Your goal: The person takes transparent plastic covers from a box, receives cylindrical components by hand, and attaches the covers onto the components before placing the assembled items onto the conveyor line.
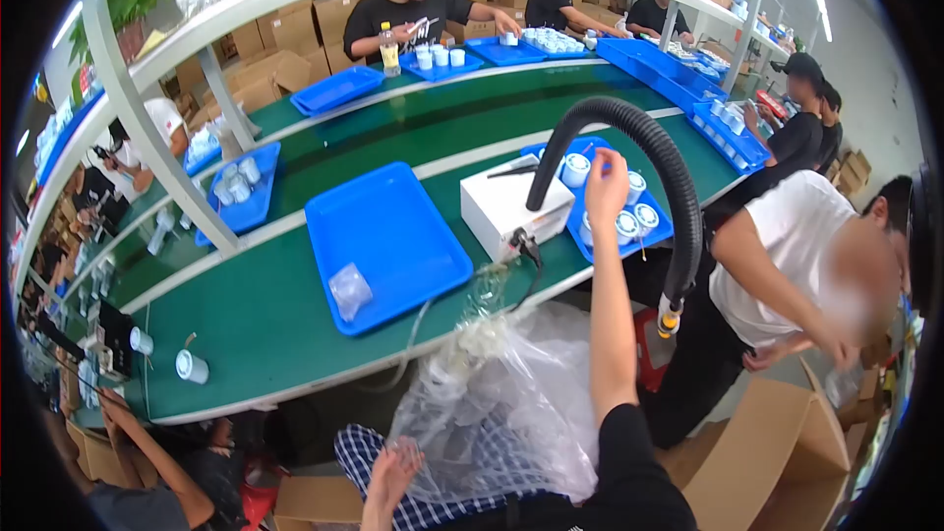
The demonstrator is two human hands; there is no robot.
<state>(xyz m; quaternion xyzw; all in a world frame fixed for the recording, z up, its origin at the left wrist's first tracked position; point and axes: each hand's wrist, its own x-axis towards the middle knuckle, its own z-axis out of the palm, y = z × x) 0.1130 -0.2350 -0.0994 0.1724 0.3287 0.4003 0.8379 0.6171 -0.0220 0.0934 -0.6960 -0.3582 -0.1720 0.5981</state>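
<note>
My right hand (608, 185) reaches over a blue tray (661, 228) beyond the table's edge side of a white box. Its fingers are bent together beside a white round cup-like unit (575, 170); what they hold, if anything, is hidden. Several similar units, one being a white unit (627, 227), stand in that tray. Low in front of me, my left hand (395, 467) has its fingers closed on a thin clear plastic bag (406, 449). Beside it, a large clear plastic sack (501, 383) full of clear plastic lies across my lap.
A blue tray (388, 221) holds one bagged item (350, 293). The white box (511, 202) carries a black flexible hose (678, 177) arching near my right arm. A lone white unit (192, 366) lies on the green table (256, 315). A person in white (777, 246) bends over cartons at right.
</note>
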